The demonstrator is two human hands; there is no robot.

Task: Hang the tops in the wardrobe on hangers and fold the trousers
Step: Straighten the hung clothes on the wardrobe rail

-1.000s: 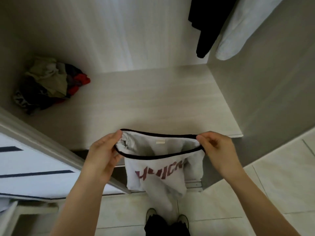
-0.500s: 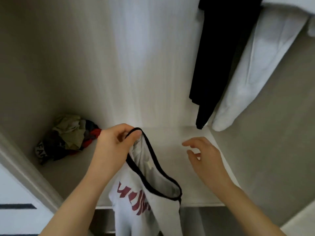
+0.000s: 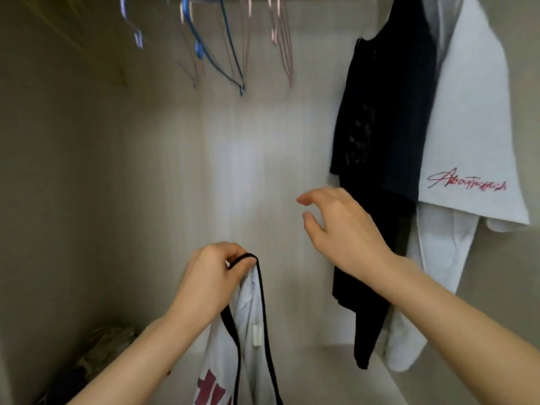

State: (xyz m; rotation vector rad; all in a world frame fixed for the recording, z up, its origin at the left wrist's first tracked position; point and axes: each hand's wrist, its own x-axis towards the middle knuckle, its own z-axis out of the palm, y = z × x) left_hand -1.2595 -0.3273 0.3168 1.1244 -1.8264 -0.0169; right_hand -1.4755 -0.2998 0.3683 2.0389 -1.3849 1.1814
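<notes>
Below hangers, left hand pinches the top by its black rim; right hand, slack, hovers clear.

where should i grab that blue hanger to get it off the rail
Grip the blue hanger on its sloping arm near the low corner, coming from below with the free right hand: it hangs bare, and that corner is its lowest, nearest part.

right hand off the white top, raised higher, left hand lifted
</notes>
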